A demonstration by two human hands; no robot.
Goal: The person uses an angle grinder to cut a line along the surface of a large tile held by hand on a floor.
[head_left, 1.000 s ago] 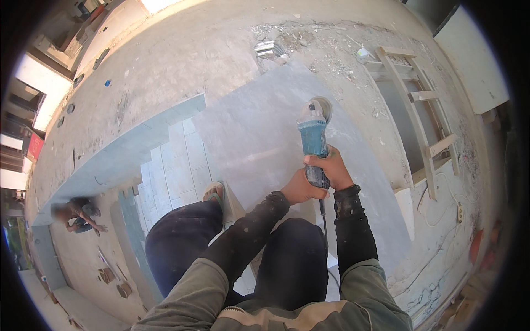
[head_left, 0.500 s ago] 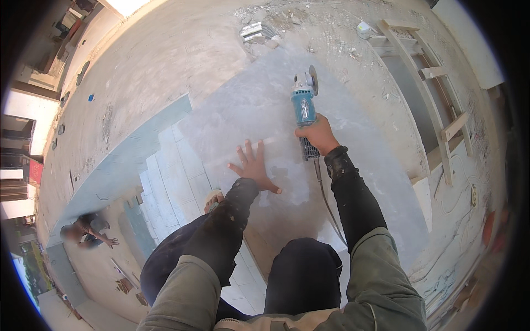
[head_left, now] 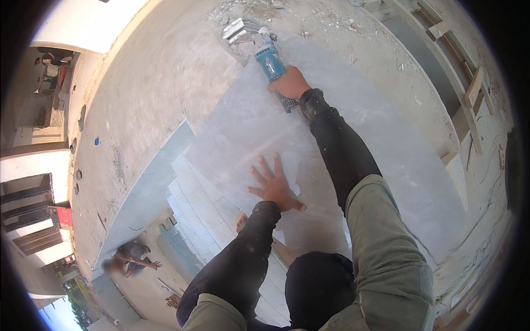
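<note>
I grip a teal and grey angle grinder point(head_left: 267, 58) in my right hand point(head_left: 292, 83), my arm stretched toward the far part of a large pale grey slab point(head_left: 397, 149). The grinder's disc end is near that far edge, beside some white pieces point(head_left: 236, 30); whether it touches the slab I cannot tell. My left hand point(head_left: 275, 186) lies on the slab with its fingers spread and nothing held, nearer my body and left of my right forearm. My dark-clothed knee point(head_left: 317, 284) is at the slab's near side.
Left of the slab lie pale tiles point(head_left: 204, 215) and a bluish ledge point(head_left: 149, 182). A person point(head_left: 135, 256) crouches at lower left, another point(head_left: 52, 59) is in the upper-left doorway. A wooden frame point(head_left: 469, 110) borders an opening at right, with rubble point(head_left: 303, 19) at the back.
My left hand has let go of the grinder and spread out on the slab. My right hand has carried the grinder farther away and leftward. The view has shifted.
</note>
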